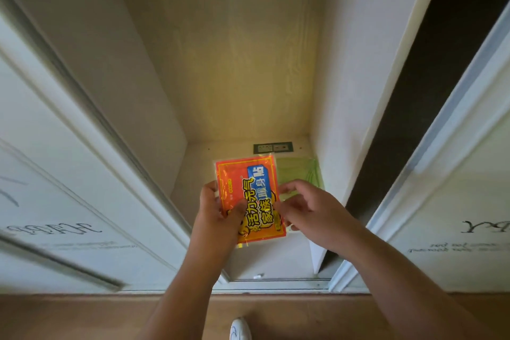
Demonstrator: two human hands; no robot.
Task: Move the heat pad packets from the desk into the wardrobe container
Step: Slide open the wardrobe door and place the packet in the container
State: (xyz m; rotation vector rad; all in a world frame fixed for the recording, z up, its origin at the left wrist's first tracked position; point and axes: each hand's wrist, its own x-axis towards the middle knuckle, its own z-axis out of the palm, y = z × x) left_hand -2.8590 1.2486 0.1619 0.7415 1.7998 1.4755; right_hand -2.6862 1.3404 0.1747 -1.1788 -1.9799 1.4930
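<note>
Item 1: heat pad packet (249, 199), orange/red w/ yellow and blue print, clear film edge. Held in the air above the wardrobe floor, middle of view, not yet set down. It may be more than one packet stacked; we cannot tell.

Item 2: left hand (218, 212). Fingers curled behind the packet's left edge, thumb pressed on the printed face; it is gripping the packet.

Item 3: right hand (309, 210). Fingers bent, tips at the packet's right edge. Looks like a light pinch on the film, but we cannot tell for sure whether it holds or only touches.

Item 4: wardrobe container (303, 174), pale green, translucent, on the wardrobe floor at far right, partly hidden behind the packet and right hand. Contents not readable.

Item 5: wardrobe (242, 63), sliding doors parted, light wood-grain back panel, wall socket (273, 148) low on the back.

Item 6: white shoe (240, 330) on the wood floor (82, 317), near edge of view.

Step in hand, as we judge it: delivery stage, packet brought to the open wardrobe, no surface in view.

Next move, as we judge it: shift the packet right and farther in, lower it over the green container, keep it flat enough to pass the rim, then let go w/ both hands.
</note>
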